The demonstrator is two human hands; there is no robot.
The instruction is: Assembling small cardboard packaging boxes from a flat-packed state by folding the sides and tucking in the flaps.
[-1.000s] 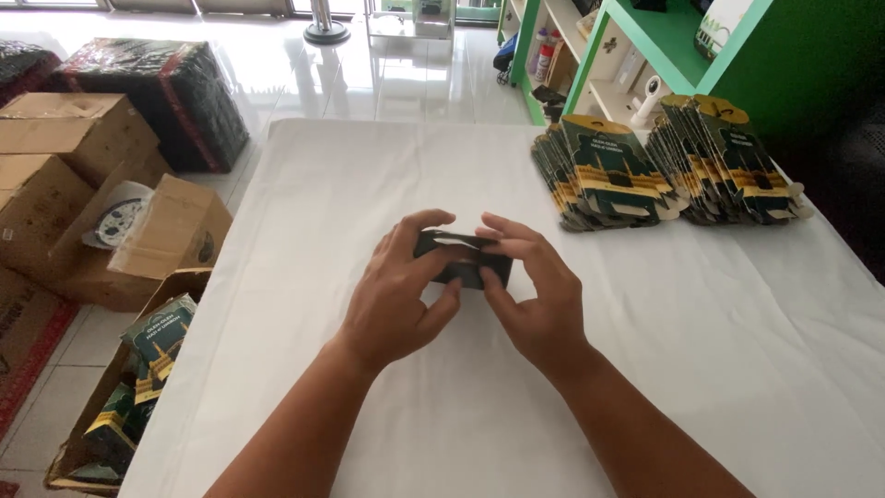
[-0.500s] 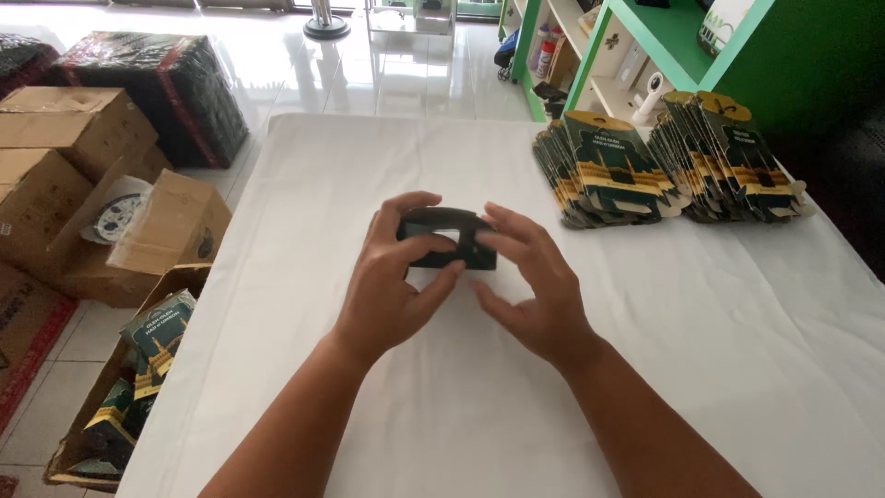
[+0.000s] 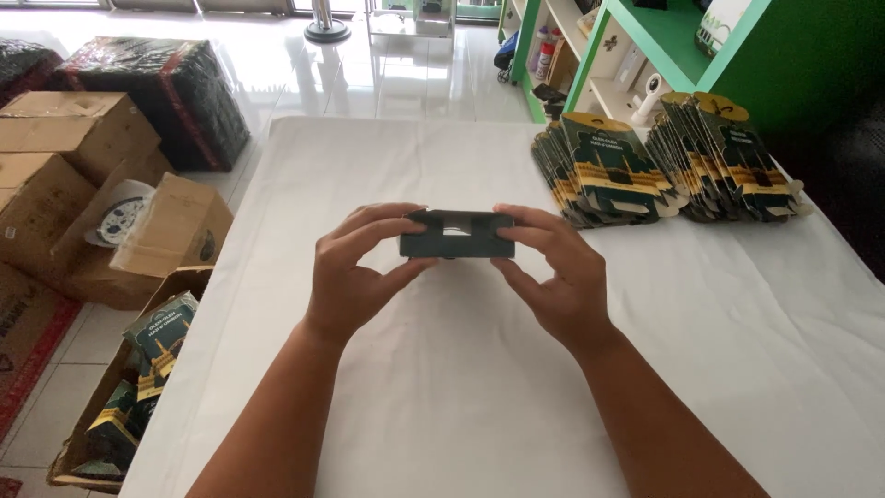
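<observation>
We are holding a small dark green carton (image 3: 457, 235) flat-on above the middle of the counter (image 3: 442, 387), lifted clear of the white cloth rather than resting on it. It has a pale rectangular window in its upper face, and we are keeping that face tilted toward us, which looks like the reason for the raised, level hold — both ends can be worked at once.

Our left hand (image 3: 355, 267) is pinching the carton's left end, thumb underneath and fingers curled over the top edge. Our right hand (image 3: 558, 272) is mirroring it on the right end, so each grip is pressing on the card from opposite ends and the box is spanning the gap between them. Whether the carton is fully squared up or partly flat, we cannot tell from this angle.

Toward the far right corner of the counter two fanned stacks of flat cartons (image 3: 664, 161) in green and gold are lying side by side, overlapped like shingles so that single pieces can be slid off, as we judge it. They are well apart from our hands.

Off the left edge, on the tiled floor, an open cardboard box (image 3: 124, 387) is holding green packs standing on end, just beside the counter's near left corner — close enough to drop things into. More brown boxes (image 3: 64, 175) and a wrapped dark bundle (image 3: 161, 88) are sitting further back, and a green shelf unit (image 3: 636, 55) is standing beyond the far right corner.
</observation>
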